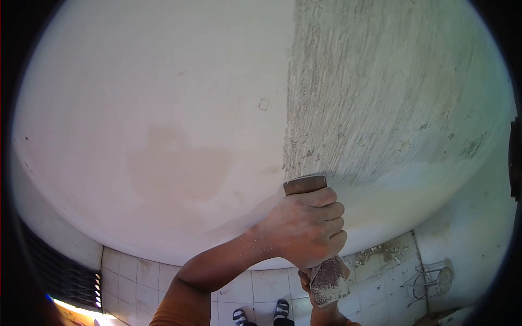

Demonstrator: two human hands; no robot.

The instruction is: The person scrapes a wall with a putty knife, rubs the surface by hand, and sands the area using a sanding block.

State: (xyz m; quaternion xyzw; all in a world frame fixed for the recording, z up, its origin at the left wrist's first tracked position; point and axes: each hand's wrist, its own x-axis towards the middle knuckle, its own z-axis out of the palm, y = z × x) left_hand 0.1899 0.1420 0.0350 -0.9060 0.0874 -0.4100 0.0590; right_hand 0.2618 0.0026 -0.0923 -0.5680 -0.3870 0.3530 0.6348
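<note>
My left hand (312,225) is closed in a fist around a scraper (305,185). The tool's wide blade edge meets the white wall (163,98), at the lower left corner of a rough, streaked grey patch (348,98). Below it, partly hidden behind a second blade, my right hand (305,281) is wrapped around a putty knife (329,280). Pale, crumbly plaster coats that blade. Fine white dust speckles my left forearm. Both tool handles are hidden.
White floor tiles (269,282) run along the wall's foot, with pale flakes (380,255) scattered at right. A round-topped metal stand (443,280) is at the lower right. At left is a dark slatted grille (60,266). My striped footwear (281,308) shows at the bottom.
</note>
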